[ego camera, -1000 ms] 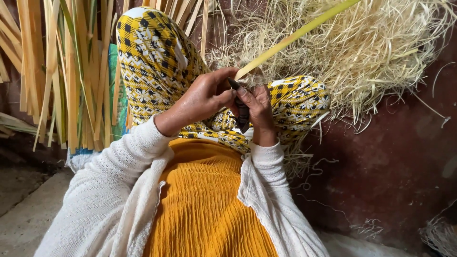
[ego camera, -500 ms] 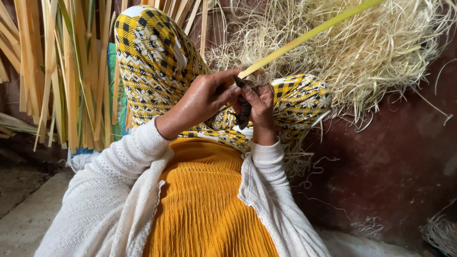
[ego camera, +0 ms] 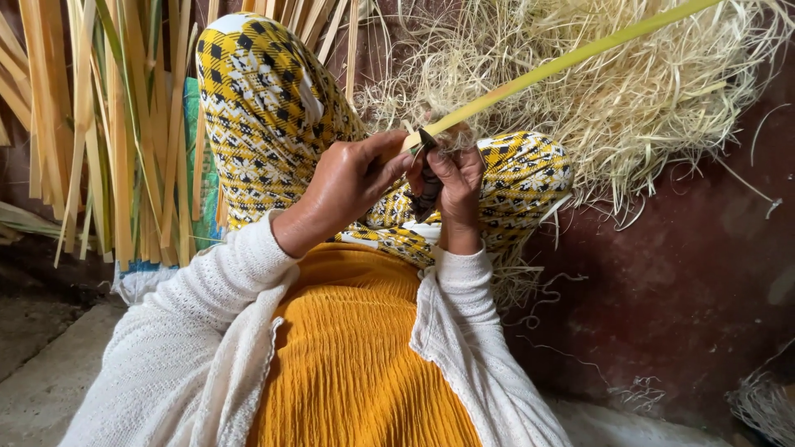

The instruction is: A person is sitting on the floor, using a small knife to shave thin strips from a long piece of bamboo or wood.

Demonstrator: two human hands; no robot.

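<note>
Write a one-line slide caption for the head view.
Left hand steadies a green-yellow strip while the right hand holds a dark knife at its end.

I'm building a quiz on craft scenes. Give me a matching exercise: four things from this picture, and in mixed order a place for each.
1. green strip
2. knife
3. pale shavings
4. flat slats

a. in the right hand
b. standing at far left
c. piled at upper right
d. slanting up from the left hand

Pairs: 1-d, 2-a, 3-c, 4-b
</note>
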